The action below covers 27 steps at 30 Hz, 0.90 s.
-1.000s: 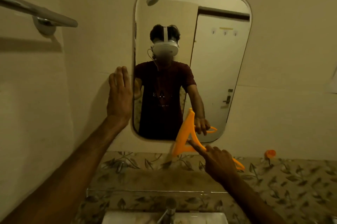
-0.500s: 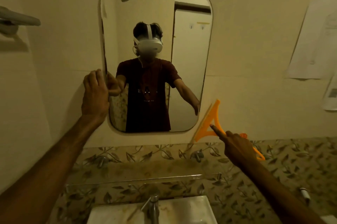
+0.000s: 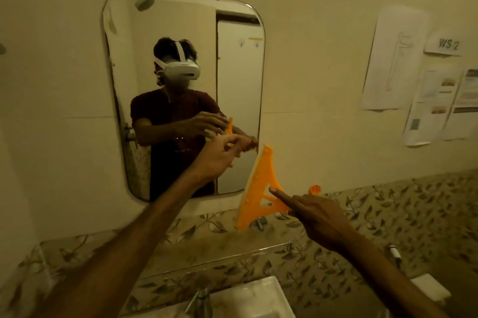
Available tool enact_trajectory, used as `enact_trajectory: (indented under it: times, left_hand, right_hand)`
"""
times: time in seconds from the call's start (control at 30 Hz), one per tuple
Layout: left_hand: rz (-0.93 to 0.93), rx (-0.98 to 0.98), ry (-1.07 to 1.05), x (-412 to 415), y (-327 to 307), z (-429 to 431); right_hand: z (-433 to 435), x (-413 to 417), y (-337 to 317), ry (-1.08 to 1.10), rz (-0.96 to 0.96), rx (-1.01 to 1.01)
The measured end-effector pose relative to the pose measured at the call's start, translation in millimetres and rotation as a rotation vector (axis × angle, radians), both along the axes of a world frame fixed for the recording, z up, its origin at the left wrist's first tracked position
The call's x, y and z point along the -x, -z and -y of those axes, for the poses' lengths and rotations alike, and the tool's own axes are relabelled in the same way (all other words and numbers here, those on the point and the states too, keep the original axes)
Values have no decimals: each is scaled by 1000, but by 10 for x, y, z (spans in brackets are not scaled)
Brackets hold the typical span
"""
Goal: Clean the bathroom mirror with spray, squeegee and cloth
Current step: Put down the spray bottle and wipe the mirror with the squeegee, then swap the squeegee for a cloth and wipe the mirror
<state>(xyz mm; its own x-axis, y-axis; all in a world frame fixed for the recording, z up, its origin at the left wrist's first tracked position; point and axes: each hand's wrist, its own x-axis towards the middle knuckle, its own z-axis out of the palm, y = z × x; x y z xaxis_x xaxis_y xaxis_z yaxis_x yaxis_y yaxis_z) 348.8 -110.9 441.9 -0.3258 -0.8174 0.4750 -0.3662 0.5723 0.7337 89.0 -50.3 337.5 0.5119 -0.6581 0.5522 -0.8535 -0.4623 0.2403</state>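
A rounded rectangular mirror (image 3: 240, 64) hangs on the cream wall and reflects a person in a headset. My right hand (image 3: 320, 219) grips the handle of an orange triangular squeegee (image 3: 258, 188), index finger stretched along its frame. Its blade stands nearly upright, just right of the mirror's lower right corner. My left hand (image 3: 219, 154) is raised in front of the mirror's lower right area, fingers loosely curled near the blade's top end; I cannot tell if it touches the blade. No spray bottle or cloth shows.
A white basin (image 3: 258, 297) with a metal tap (image 3: 200, 299) sits below. A glass shelf (image 3: 219, 260) runs across the leaf-patterned tiles. Papers (image 3: 393, 64) hang on the wall at right. A small orange object (image 3: 315, 189) shows behind the squeegee.
My left hand left the mirror's left edge and swung right to the squeegee's top end. The squeegee slid off the mirror's lower right corner onto the wall. The view shifted right.
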Motion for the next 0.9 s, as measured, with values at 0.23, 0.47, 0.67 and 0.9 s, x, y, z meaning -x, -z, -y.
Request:
enact_trajectory:
  times: [0.23, 0.47, 0.67, 0.9]
  left_hand:
    - [-134, -13, 280, 655, 113, -88]
    - [-287, -154, 351, 1314, 470, -111]
    - [-133, -164, 397, 1968, 1078, 62]
    - [492, -240, 497, 2745, 2382, 308]
  right_hand:
    - [-387, 378, 3, 25, -34, -26]
    - [-662, 1035, 200, 94, 27, -25]
    - [-635, 1807, 265, 154, 286, 26]
    - [-489, 2941, 1308, 428, 677, -176]
